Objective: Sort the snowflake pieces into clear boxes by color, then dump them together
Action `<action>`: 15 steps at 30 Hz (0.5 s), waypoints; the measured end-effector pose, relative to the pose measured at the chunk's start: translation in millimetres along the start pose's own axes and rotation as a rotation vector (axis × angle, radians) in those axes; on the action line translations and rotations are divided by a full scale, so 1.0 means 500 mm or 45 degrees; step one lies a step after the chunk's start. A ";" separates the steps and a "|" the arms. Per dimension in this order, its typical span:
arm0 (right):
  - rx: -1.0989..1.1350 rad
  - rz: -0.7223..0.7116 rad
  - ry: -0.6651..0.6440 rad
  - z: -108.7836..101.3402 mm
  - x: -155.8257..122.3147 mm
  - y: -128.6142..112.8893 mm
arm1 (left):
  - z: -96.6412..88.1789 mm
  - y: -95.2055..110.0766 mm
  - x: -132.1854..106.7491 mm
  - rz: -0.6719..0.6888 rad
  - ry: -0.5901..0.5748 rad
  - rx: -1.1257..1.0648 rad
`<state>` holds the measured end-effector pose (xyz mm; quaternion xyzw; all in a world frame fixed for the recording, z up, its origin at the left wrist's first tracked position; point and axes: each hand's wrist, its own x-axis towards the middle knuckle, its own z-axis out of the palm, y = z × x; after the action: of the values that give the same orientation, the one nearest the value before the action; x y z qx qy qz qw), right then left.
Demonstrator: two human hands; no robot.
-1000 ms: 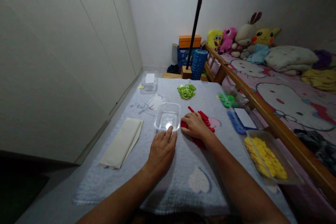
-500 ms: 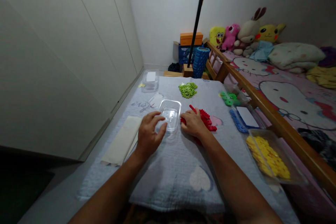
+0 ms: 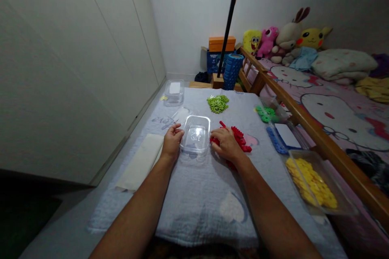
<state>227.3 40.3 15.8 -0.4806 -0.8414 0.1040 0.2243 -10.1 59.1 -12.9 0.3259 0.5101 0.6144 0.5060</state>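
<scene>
A clear plastic container [image 3: 196, 145] stands on the cloth in front of me, with no pieces visible inside. My left hand [image 3: 173, 139] is at its left wall, fingers curled and thumb against the rim. To the right of the container lies a pile of red plastic pieces [image 3: 240, 137]. My right hand [image 3: 225, 141] rests over the pile's left part with bent fingers closed on some red pieces. The palm hides how many it has.
Light-green pieces [image 3: 218, 104] lie heaped at the back. A lidded clear box [image 3: 174, 93] stands back left, a folded cream cloth [image 3: 141, 164] at left. Along the right edge are green pieces [image 3: 266, 114], a blue-filled box [image 3: 278, 139] and a yellow-filled box [image 3: 311, 182], beside a wooden bed rail [image 3: 304, 129].
My left hand has moved from above the container's left front to its left side, and its fingers have drawn together. My right hand stays at the red pieces, fingers slightly more curled.
</scene>
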 end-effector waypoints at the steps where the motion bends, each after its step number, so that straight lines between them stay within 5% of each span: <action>1: 0.012 -0.014 0.028 -0.001 -0.001 0.003 | -0.001 0.001 -0.002 0.016 -0.019 0.008; 8: 0.032 0.024 0.223 -0.017 -0.001 0.010 | -0.007 0.002 -0.007 0.044 -0.107 0.035; 15: 0.216 -0.043 0.500 -0.018 0.003 -0.039 | -0.003 0.005 -0.013 0.003 -0.191 -0.023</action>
<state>216.0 31.0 32.0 -0.4568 -0.7778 0.0750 0.4252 -10.5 52.7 -10.1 0.3671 0.4649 0.5933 0.5450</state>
